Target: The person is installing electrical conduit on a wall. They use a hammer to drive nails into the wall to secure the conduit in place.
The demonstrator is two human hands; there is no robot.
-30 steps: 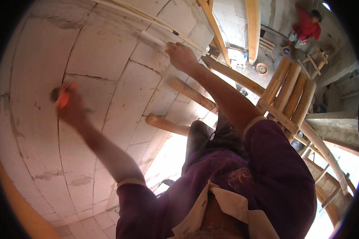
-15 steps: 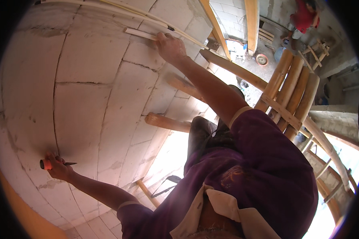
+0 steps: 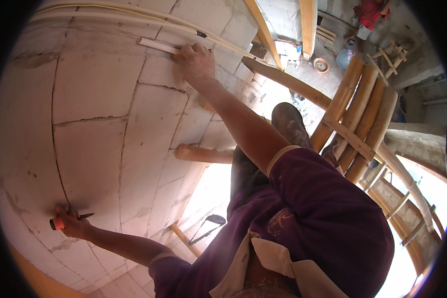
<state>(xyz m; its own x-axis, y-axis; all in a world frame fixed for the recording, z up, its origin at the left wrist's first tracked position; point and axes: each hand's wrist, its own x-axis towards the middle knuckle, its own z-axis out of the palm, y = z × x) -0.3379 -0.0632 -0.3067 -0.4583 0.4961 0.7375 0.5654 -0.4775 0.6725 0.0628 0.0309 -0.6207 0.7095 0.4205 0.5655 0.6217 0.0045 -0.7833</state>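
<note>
My right hand [image 3: 196, 63] is closed around the near end of a short white pipe [image 3: 159, 45], holding it against the pale block wall [image 3: 92, 74]. A run of longer white conduit [image 3: 119, 19] with a yellowish line along it passes just above. Low on the wall at the left, my left hand [image 3: 73, 223] is closed on a pointed tool [image 3: 57, 223] with a red and black handle. Its dark tip pokes out on the other side of the fingers; whether it is a knife or a screwdriver cannot be made out. The knuckles rest close to the wall.
Timber poles lashed as a platform [image 3: 357, 114] stand to my right. A wooden beam [image 3: 283, 82] and a stub of wood [image 3: 203, 154] jut near the wall. Far below are a round tub [image 3: 321, 65], a water bottle [image 3: 345, 58] and a person in red [image 3: 371, 15].
The view has shifted, so the wall and both hands sit lower and further left. My right leg shows more, its boot raised beside the beam. Both hands keep their holds.
</note>
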